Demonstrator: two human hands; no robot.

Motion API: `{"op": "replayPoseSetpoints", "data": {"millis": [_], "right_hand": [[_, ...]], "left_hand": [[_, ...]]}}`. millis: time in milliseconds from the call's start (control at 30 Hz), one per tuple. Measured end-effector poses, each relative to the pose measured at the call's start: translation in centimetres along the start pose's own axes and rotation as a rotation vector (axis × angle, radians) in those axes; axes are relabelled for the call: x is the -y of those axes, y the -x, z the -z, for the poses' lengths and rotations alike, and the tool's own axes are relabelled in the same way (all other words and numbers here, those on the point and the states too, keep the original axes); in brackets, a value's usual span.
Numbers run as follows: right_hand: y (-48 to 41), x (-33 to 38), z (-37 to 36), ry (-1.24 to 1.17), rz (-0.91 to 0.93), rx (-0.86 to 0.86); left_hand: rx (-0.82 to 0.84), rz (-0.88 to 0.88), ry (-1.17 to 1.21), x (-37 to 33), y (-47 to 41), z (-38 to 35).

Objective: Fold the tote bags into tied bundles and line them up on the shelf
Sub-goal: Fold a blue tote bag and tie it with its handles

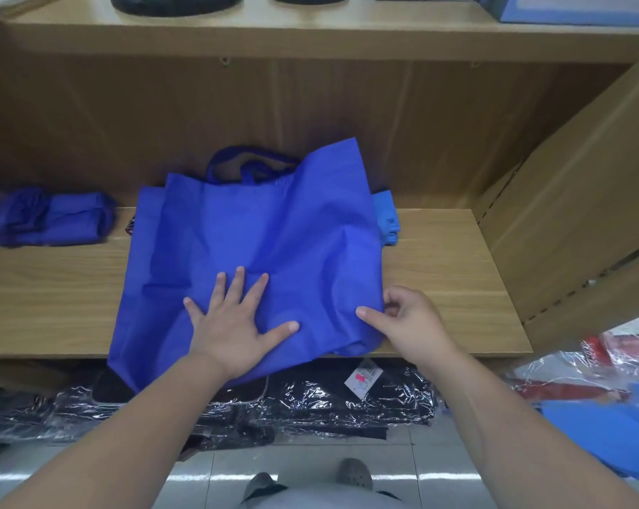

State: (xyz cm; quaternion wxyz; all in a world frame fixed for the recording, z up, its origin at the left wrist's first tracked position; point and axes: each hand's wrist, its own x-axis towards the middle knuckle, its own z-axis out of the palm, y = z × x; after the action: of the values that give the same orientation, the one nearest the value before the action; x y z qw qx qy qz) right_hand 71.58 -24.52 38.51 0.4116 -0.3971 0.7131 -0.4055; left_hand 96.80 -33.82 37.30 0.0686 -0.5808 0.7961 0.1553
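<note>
- While the left hand lies flat on the bag, fingers spread, it pins the bag to the shelf.
- Right hand pinches the bag's right edge, thumb on top.
- Recommended: carry that edge leftward in one pass, with the pinned panel taut.
- One bundle lies at far left.

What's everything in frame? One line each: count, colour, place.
tote bag: 1, royal blue, spread on shelf, front edge overhanging
tied bundle: 1, blue, shelf far left
folded fabric: count unclear, lighter blue, behind tote's right side
shelf: 1, light wood
wrapped packs: several, dark, floor under shelf
wrapped items: few, red, lower right
upper-shelf box: 1, pale blue, top right
hands: 2, bare, left hand flat on tote bag, right hand pinching its right edge
</note>
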Motion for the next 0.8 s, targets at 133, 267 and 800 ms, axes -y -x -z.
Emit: {"op": "replayPoseSetpoints", "data": {"millis": [133,267,800], "right_hand": [[-0.7,0.4,0.4,0.186,0.163,-0.238],[-0.8,1.7,1.6,0.165,0.265,-0.271],[1.0,1.7,3.9,-0.062,0.209,-0.099]], "left_hand": [[-0.212,-0.217,0.049,-1.0,1.4,0.8],[-0.345,-0.474,-0.083,-2.3,2.6,-0.3],[0.016,-0.168,0.208,0.3,3.1,1.1]]}}
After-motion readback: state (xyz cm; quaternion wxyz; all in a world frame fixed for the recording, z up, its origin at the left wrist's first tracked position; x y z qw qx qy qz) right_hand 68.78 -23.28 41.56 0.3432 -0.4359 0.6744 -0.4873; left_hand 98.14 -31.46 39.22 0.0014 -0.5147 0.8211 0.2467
